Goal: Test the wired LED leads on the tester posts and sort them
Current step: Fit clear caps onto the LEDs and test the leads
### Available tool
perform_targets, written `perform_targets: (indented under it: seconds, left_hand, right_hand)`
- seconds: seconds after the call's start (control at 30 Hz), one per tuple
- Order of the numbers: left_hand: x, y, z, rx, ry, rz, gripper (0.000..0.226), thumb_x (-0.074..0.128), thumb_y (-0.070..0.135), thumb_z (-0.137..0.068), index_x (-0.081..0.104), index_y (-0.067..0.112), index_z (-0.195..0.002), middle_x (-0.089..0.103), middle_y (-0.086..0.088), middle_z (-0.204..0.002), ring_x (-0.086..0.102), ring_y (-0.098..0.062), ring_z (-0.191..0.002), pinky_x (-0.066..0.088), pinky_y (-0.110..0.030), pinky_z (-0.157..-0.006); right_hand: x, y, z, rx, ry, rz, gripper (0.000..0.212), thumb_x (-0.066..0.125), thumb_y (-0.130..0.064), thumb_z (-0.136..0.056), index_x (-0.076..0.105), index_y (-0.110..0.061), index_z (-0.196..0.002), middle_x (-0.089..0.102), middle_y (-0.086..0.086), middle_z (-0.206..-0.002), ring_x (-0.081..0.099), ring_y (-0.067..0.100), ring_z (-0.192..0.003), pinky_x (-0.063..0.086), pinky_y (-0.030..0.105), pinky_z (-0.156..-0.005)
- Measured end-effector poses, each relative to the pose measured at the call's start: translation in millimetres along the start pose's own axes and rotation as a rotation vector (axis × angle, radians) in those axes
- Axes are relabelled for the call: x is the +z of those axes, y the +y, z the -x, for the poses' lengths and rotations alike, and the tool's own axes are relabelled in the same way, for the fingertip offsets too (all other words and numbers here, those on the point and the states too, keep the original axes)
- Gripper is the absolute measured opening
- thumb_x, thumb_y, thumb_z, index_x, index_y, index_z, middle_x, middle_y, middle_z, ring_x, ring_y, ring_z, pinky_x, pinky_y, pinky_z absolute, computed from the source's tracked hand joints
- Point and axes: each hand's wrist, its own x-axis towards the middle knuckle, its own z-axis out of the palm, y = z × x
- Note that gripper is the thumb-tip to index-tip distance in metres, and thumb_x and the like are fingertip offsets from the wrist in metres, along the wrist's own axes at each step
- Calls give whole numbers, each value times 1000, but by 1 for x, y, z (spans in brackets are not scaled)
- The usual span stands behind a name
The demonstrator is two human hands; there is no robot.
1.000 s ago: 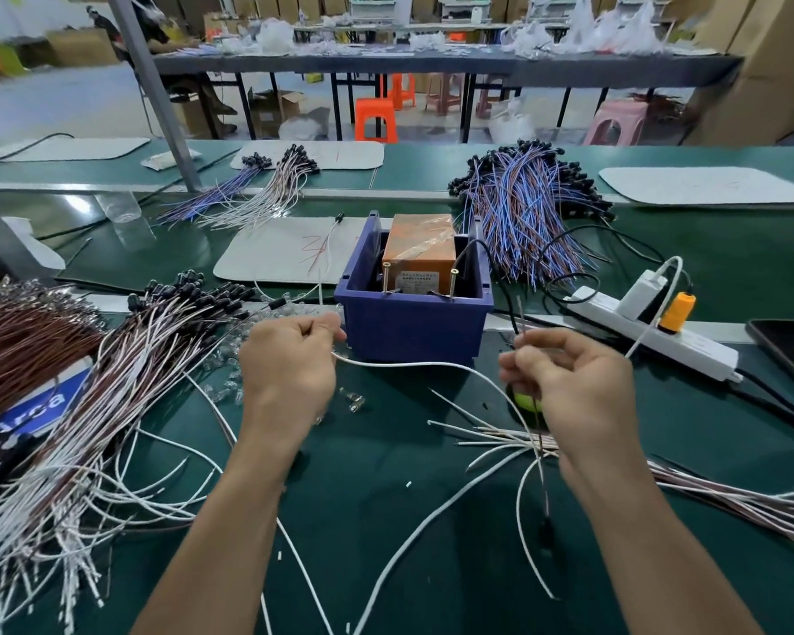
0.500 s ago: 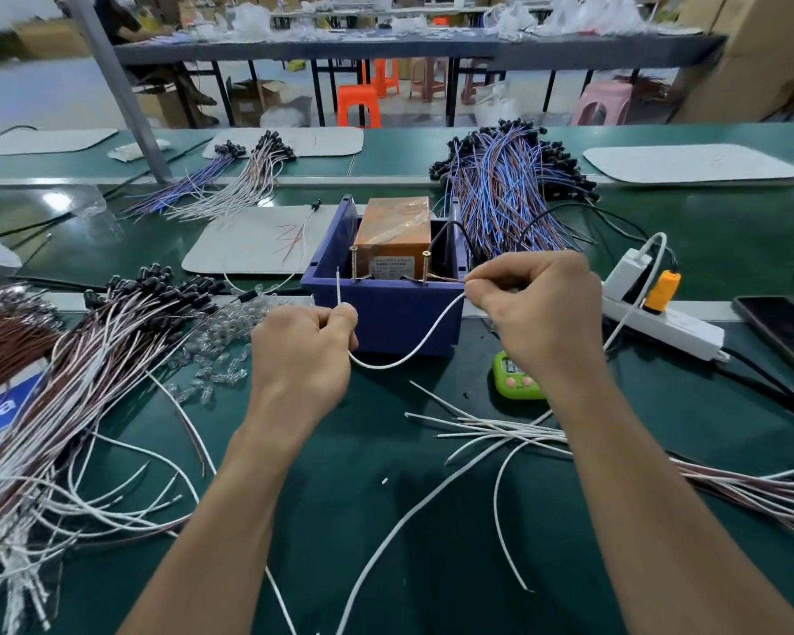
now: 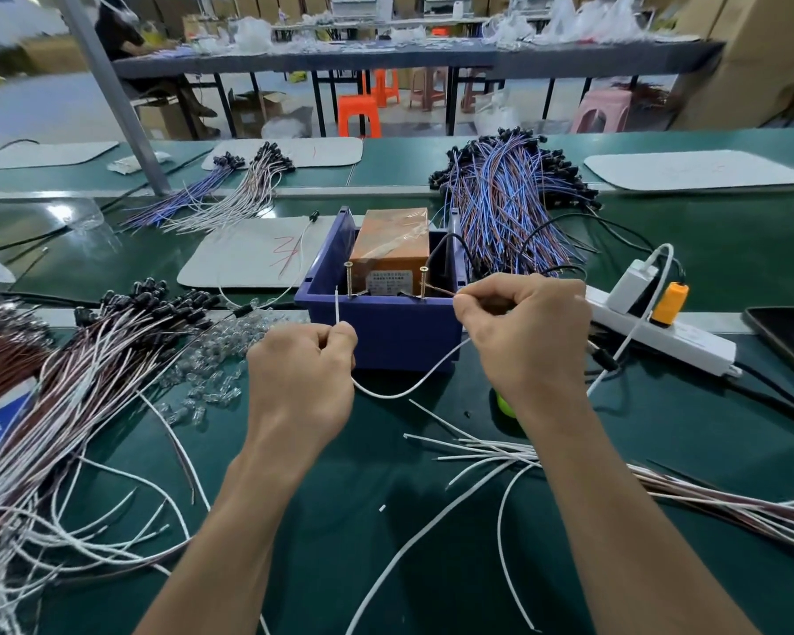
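The tester is a blue bin holding an orange box, with two brass screw posts, the left post and the right post. My left hand pinches the white end of a wired LED lead, whose tip stands upright just left of the left post. My right hand pinches the brown end, its bare tip touching the right post. The white wire sags between my hands in front of the bin.
A large pile of white-brown leads lies at left beside loose clear LEDs. More leads fan out at right. Blue-brown leads lie behind the bin. A power strip and a phone sit at right.
My right hand rose from the leads on the table to the right post with the lead's end. My left hand lifted the white end up beside the left post.
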Motion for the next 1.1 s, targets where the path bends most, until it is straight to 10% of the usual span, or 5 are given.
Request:
perform_targets:
  seconds: [0.6,1.1]
  left_hand:
    - [3,1,-1,-12,-8,3,46,60,24,-92,55,3,-52,50,-5,-45,40,-14,-44,40,-29,-56]
    - [1,-2,13,76,175,60,43,57,34,-88,48,7,-55,42,-4,-51,36,-17,-47,35,-30,-52]
  right_hand:
    - [6,5,3,39,33,-4,8,76,-33,-78,79,-32,-71,65,-17,-54,66,35,-77,56,43,-68]
    - [-1,-9,11,-14,17,-109,7,77,-31,-75,76,-32,-69,60,-12,-51,52,22,-50,53,48,-73]
